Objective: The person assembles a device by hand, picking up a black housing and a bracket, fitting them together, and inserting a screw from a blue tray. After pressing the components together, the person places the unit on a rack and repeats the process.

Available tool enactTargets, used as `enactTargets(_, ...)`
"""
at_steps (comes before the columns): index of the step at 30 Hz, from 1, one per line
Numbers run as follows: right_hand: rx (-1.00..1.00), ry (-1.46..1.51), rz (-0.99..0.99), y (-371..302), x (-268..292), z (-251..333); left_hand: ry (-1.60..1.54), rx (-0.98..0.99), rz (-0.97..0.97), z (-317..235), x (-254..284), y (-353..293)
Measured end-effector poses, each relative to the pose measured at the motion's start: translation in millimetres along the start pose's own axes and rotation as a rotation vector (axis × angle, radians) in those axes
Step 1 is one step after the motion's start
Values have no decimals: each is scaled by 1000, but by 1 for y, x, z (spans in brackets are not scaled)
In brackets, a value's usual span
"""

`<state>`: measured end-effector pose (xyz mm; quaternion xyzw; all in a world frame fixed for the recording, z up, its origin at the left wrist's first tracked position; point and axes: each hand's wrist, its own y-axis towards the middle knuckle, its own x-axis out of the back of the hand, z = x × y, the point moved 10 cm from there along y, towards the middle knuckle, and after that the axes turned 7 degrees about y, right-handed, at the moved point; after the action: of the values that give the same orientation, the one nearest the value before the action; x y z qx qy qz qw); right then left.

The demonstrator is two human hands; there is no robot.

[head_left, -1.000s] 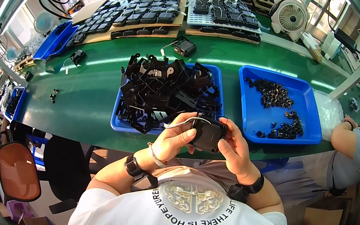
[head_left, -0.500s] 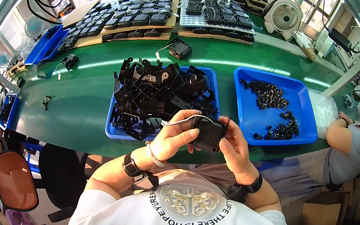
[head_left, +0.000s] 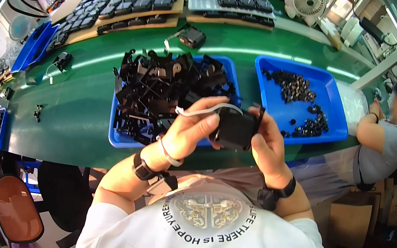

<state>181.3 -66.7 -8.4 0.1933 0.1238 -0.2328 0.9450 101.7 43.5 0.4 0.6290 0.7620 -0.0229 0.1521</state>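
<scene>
A black box-shaped device (head_left: 237,127) with a white cable (head_left: 205,109) is held up between my two hands in front of my chest. My left hand (head_left: 193,126) grips its left side, thumb near the edge, with the cable running over the fingers. On the right side my right hand (head_left: 268,144) is closed around the device's edge; a thin black piece shows along that edge. Just beyond my left hand stands a blue bin (head_left: 116,132) heaped with black plastic brackets (head_left: 155,87). A second blue bin (head_left: 333,95) with small dark parts (head_left: 294,87) lies to the right.
Boards of similar black devices (head_left: 142,2) fill the back of the green table (head_left: 66,114). Single devices lie at the back (head_left: 191,36) and at the left (head_left: 62,60). A white fan (head_left: 306,4) stands at the far right. Another person (head_left: 388,126) sits at the right.
The view has shifted, so the table and bins appear higher and further left. Both hands keep hold of the device, which now sits tilted and nearer; the right fingers have shifted along its edge.
</scene>
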Motion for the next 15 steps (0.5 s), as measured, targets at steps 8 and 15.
enactTargets(8, -39, 45, 24, 13, 1, -6, -77, -49, -34, 9, 10, 9)
enactTargets(15, -56, 25, 0, 12, 8, -7, -63, -55, -3, 10, 6, 11)
